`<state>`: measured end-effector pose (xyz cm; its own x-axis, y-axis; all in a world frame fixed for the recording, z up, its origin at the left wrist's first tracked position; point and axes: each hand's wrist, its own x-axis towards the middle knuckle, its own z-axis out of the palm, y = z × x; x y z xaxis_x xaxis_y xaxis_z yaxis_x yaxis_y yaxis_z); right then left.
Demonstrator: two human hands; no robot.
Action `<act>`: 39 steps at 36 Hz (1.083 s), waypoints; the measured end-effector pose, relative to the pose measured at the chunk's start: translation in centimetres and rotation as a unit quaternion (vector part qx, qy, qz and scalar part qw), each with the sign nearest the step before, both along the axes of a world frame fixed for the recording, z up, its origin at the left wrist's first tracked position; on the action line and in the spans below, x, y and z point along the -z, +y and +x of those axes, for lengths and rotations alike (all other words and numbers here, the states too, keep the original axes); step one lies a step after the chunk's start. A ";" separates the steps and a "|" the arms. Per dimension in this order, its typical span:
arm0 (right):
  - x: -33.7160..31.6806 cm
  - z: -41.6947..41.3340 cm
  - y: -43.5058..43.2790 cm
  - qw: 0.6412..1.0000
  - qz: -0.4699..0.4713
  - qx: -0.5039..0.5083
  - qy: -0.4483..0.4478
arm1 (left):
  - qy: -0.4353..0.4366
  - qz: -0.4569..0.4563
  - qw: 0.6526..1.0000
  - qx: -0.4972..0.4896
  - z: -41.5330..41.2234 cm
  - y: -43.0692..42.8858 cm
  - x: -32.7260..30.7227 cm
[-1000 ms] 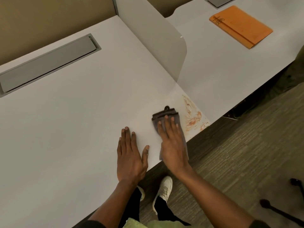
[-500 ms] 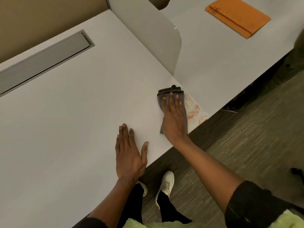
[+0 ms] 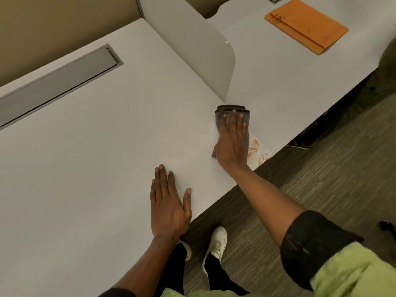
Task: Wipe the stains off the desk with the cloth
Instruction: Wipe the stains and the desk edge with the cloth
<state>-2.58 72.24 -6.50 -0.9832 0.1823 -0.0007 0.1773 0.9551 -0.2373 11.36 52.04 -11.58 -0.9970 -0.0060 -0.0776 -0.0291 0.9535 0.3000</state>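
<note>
Our right grip lies flat with fingers straight, pressing the cloth onto the worktop near its front edge, touching the orange stains. Our left grip rests flat and wide, holding nothing.

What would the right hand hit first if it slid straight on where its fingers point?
Probably the end of the divider panel, just beyond the cloth under the right hand; depth is unclear, so it might slip past.
</note>
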 end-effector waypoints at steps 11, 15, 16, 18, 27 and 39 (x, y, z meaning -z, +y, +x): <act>1.6 12.6 -5.1 0.992 -0.056 -0.110 -0.014 | -0.002 -0.010 1.000 0.006 -0.2 0.0 -0.3; 1.8 10.6 -3.0 0.994 -0.021 -0.104 -0.010 | -0.005 -0.019 1.000 0.006 -0.3 0.1 -0.4; 1.5 8.8 -2.2 0.996 -0.007 -0.089 -0.011 | -0.003 -0.019 1.000 0.007 -0.3 0.1 -0.5; 0.9 4.6 -0.8 0.998 0.014 -0.052 -0.020 | 0.000 -0.016 1.000 0.007 -0.3 0.1 -0.6; -0.4 0.1 -0.7 0.999 -0.013 -0.004 -0.029 | 0.003 -0.016 1.000 0.003 -0.2 0.2 -0.5; 1.5 11.2 -2.8 0.998 -0.007 -0.061 -0.034 | 0.008 -0.001 1.000 0.001 -0.3 0.1 -0.2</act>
